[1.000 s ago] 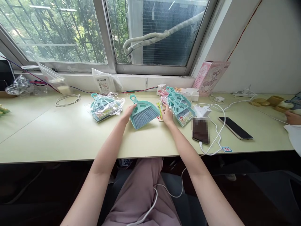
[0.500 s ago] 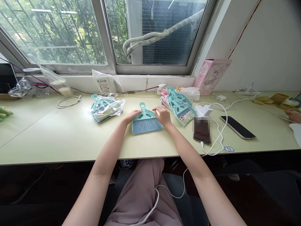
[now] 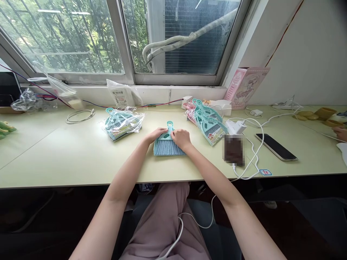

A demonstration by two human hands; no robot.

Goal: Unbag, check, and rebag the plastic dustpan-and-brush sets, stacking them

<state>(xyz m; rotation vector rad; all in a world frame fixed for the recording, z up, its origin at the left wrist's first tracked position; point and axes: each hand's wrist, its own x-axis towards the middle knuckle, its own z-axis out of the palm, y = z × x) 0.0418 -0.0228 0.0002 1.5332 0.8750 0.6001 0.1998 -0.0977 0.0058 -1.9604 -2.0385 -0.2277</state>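
Observation:
A small teal hand broom (image 3: 167,147) with grey-blue bristles lies on the table in front of me, bristles toward me and looped handle pointing at the window. A teal rim shows under the bristle ends, perhaps a dustpan beneath. My left hand (image 3: 157,134) grips the broom's left shoulder, thumb on top and the other fingers mostly hidden. Over the right shoulder, close to the handle's base, my right hand (image 3: 181,138) is closed with its fingers curled, covering part of the broom.
Left stands a plastic-wrapped pile of teal broom sets (image 3: 121,122); right are more teal sets (image 3: 210,124) and a pink one (image 3: 190,112). Farther right lie a charger (image 3: 235,127), white cable, blurred-out device (image 3: 233,150) and phone (image 3: 276,147). Another person's hand (image 3: 339,133) shows at the right edge.
My right hand has moved left and closed on the broom near the handle's base. The broom has shifted slightly right, and my left hand has slid right along with it.

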